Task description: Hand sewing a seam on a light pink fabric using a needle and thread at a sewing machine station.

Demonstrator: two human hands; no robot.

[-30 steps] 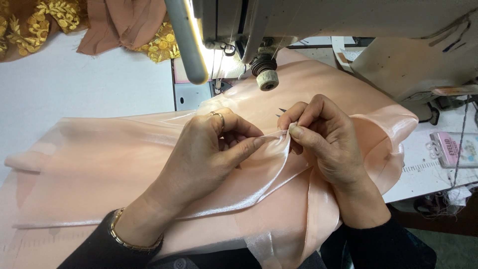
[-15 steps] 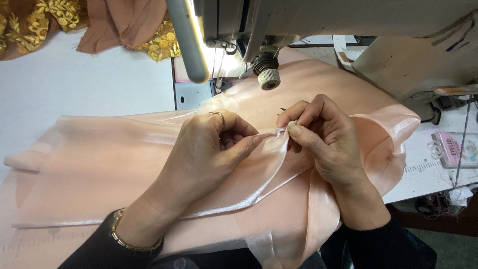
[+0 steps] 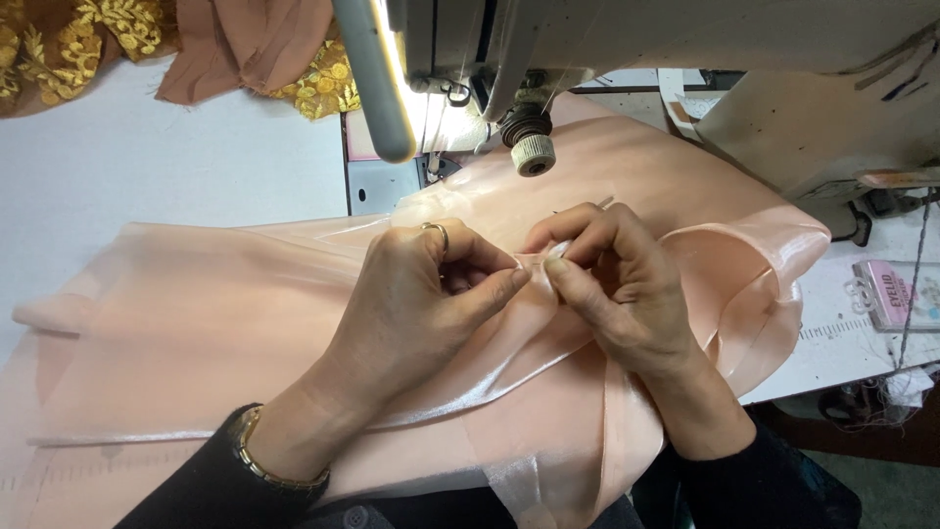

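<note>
Nearest to us, our two forearms come up from the bottom edge in black sleeves, a gold bracelet [image 3: 262, 472] on the left wrist, and below them the shiny peach fabric [image 3: 196, 343] falls over the table's near edge towards our lap in long folds. Just beyond, our left hand [image 3: 416, 299], with a ring [image 3: 438, 231] on one finger, has its thumb and fingers pressed together on a small fold of that fabric, and our right hand [image 3: 612, 279] pinches the same fold from the other side, the two thumb tips almost touching at the middle of the cloth. The fabric spreads wide to the left over the white table [image 3: 147, 167] and bunches into rolled edges on the right. To the far right a small pink packet [image 3: 896, 294] lies on the table beside a printed ruler strip, well apart from our hands. Farther on, the sewing machine [image 3: 685, 49] reaches across the top, its needle area and a ribbed knob [image 3: 534, 155] just beyond our fingers, with a lit white tube lamp [image 3: 377, 88] beside it. At the far left corner lie brown cloth [image 3: 245, 49] and fabric with gold embroidery [image 3: 59, 44]
</note>
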